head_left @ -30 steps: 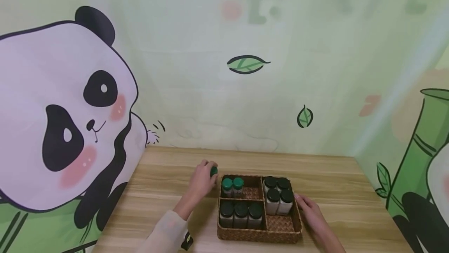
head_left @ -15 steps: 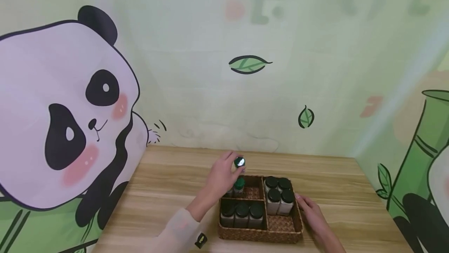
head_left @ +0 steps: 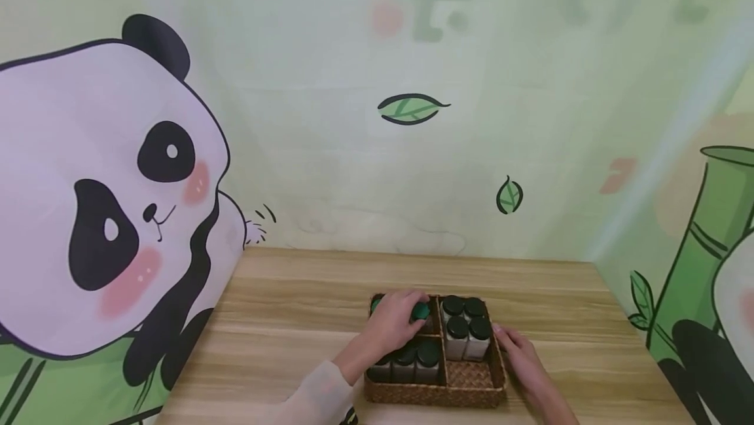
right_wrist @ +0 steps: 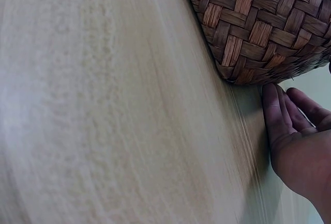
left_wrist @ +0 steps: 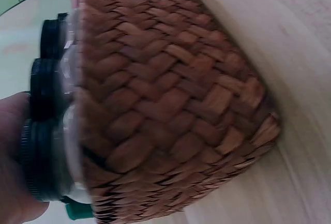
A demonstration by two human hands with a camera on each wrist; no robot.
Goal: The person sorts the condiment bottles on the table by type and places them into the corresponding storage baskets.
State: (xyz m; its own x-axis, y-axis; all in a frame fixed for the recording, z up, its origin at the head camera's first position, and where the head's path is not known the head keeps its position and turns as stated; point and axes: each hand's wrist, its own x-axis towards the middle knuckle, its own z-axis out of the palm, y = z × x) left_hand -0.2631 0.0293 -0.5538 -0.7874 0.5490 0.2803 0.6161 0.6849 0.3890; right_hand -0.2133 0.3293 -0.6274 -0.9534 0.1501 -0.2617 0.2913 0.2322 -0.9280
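My left hand (head_left: 389,323) pinches a small green-capped spice jar (head_left: 421,311) over the back-left compartment of a brown woven basket (head_left: 436,395). Under that hand, the green-capped jars in the compartment are mostly hidden. Black-lidded jars (head_left: 427,353) stand in the front-left compartment, partly covered by the left wrist. Several more black-lidded jars (head_left: 457,329) fill the back of the right compartment. My right hand (head_left: 526,359) rests at the basket's right side; the right wrist view shows its fingers (right_wrist: 279,113) extended, tips against the woven wall (right_wrist: 258,32).
The basket stands on a wood-grain table (head_left: 294,307). A cloth backdrop (head_left: 330,169) with pandas, leaves and bamboo rises behind the table's far edge. The front of the right compartment shows its bare woven floor (head_left: 469,374).
My left hand has carried the green-capped jar rightward from beside the basket, over its back rim, and down into the back-left compartment. The right hand has stayed at the basket's side.
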